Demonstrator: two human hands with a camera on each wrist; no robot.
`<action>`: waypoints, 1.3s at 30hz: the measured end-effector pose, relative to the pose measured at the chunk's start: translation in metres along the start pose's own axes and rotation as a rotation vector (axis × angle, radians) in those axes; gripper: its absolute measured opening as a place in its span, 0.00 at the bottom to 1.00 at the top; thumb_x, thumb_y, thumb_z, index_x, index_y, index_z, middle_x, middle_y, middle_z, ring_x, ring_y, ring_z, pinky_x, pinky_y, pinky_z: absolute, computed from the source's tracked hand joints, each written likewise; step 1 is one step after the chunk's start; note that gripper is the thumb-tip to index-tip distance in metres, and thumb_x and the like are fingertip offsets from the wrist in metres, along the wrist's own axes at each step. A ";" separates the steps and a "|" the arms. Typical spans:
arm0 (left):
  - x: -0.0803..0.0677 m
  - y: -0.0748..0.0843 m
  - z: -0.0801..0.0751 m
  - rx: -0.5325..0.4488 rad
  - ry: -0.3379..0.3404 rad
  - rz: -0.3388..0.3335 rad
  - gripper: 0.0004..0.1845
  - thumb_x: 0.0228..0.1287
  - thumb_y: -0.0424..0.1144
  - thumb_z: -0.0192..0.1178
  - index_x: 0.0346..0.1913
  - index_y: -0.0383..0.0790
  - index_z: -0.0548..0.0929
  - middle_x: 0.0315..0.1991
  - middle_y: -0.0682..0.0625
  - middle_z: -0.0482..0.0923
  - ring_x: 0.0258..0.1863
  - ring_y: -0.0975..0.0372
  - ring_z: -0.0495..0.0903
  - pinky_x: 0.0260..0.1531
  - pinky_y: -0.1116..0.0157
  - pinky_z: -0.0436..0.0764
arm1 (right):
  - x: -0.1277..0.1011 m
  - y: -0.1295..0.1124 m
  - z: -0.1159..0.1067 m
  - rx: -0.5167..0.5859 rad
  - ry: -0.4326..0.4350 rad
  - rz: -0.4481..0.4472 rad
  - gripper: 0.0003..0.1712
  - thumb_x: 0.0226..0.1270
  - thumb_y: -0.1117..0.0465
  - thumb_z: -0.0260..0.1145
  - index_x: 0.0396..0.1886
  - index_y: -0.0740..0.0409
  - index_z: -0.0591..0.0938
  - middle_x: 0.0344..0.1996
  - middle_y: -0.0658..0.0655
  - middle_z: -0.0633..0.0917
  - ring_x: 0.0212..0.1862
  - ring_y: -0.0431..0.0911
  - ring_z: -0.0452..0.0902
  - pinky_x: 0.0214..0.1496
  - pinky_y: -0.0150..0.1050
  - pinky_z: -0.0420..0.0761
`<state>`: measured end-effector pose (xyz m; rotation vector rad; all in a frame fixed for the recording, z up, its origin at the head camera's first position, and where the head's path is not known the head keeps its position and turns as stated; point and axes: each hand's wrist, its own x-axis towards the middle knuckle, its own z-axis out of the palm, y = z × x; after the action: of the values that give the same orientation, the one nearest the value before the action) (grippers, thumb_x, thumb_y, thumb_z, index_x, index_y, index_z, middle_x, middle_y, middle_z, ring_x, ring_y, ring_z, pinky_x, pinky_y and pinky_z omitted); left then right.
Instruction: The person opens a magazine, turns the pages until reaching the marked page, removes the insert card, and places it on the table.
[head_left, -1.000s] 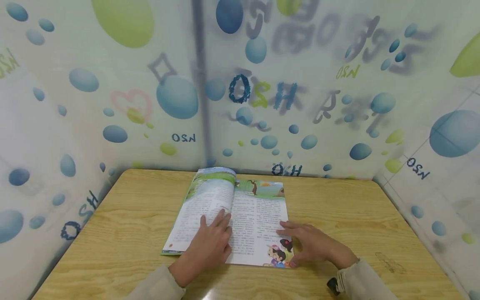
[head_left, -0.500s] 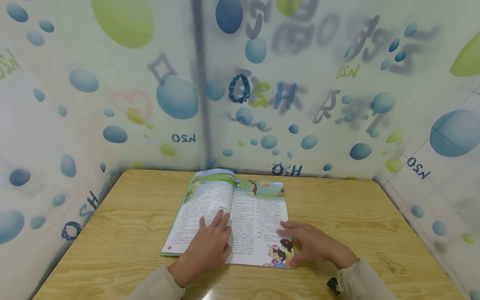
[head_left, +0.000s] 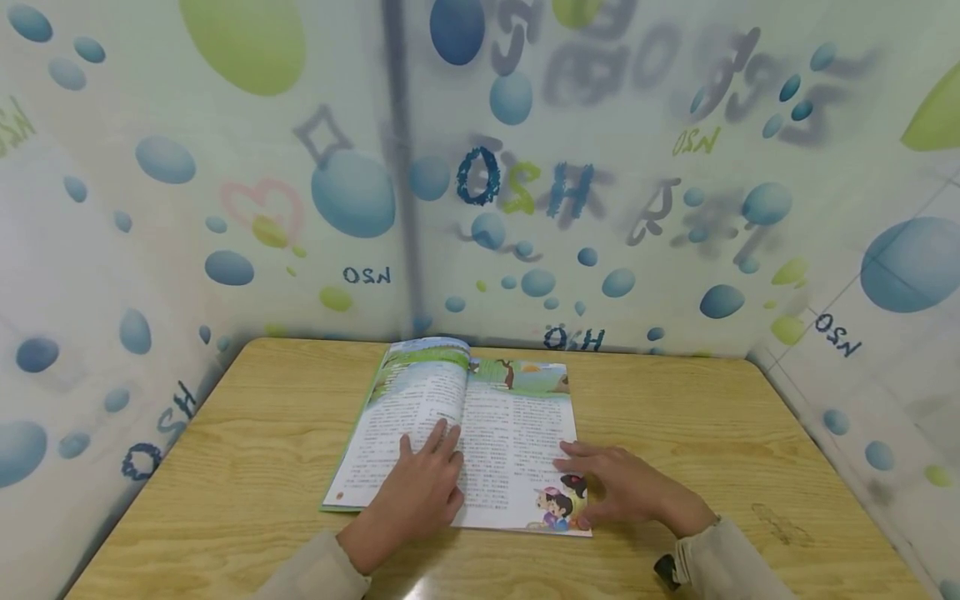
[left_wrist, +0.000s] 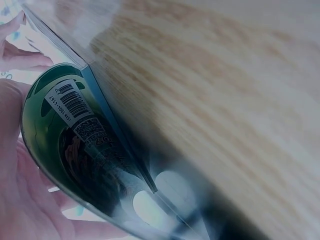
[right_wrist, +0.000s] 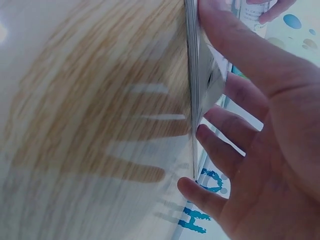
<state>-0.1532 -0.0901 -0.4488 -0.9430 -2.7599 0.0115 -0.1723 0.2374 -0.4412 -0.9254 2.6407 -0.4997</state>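
Observation:
An open magazine [head_left: 517,433] lies on the table, with printed text and coloured pictures on both pages. My left hand [head_left: 420,487] rests across its inner fold, fingers spread over the left page. In the left wrist view the magazine's green back cover [left_wrist: 42,117] curves up beside that hand and shows a barcode label [left_wrist: 70,102]. At the lower right corner my right hand [head_left: 626,487] holds the page edge, thumb at the bottom and fingers along the side. A page [right_wrist: 212,80] bows out between that thumb and the fingers in the right wrist view.
The wooden table [head_left: 690,417] reaches back to a wall [head_left: 615,225] printed with blue and green drops. Side walls [head_left: 67,250] flank it. A small black object [head_left: 665,573] sits by the right sleeve [head_left: 727,558].
The left page has settled a little flatter since a second ago. At the lower right the page corner has shifted slightly outward over the right thumb. The left hand has stayed put.

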 end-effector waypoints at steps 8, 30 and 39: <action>0.001 0.002 0.005 0.007 0.006 -0.010 0.24 0.65 0.54 0.57 0.45 0.33 0.85 0.64 0.37 0.73 0.67 0.43 0.69 0.46 0.31 0.74 | 0.001 -0.001 0.002 0.004 0.032 -0.007 0.44 0.56 0.30 0.67 0.65 0.52 0.79 0.70 0.58 0.71 0.71 0.57 0.66 0.65 0.62 0.69; 0.003 0.006 0.002 0.010 -0.076 -0.028 0.56 0.41 0.83 0.58 0.55 0.32 0.83 0.67 0.36 0.69 0.69 0.42 0.65 0.49 0.32 0.73 | 0.006 -0.004 -0.003 0.048 0.041 0.048 0.43 0.66 0.29 0.58 0.65 0.58 0.78 0.68 0.60 0.74 0.69 0.60 0.67 0.66 0.62 0.67; 0.002 0.003 -0.001 -0.009 -0.061 -0.019 0.47 0.52 0.77 0.58 0.52 0.33 0.85 0.66 0.37 0.71 0.69 0.43 0.66 0.48 0.31 0.74 | 0.002 0.000 -0.014 0.104 0.011 0.067 0.48 0.64 0.31 0.62 0.72 0.60 0.69 0.70 0.60 0.71 0.71 0.59 0.65 0.68 0.60 0.67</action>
<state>-0.1525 -0.0863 -0.4478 -0.9337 -2.8269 0.0258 -0.1790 0.2395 -0.4288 -0.8027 2.6178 -0.6202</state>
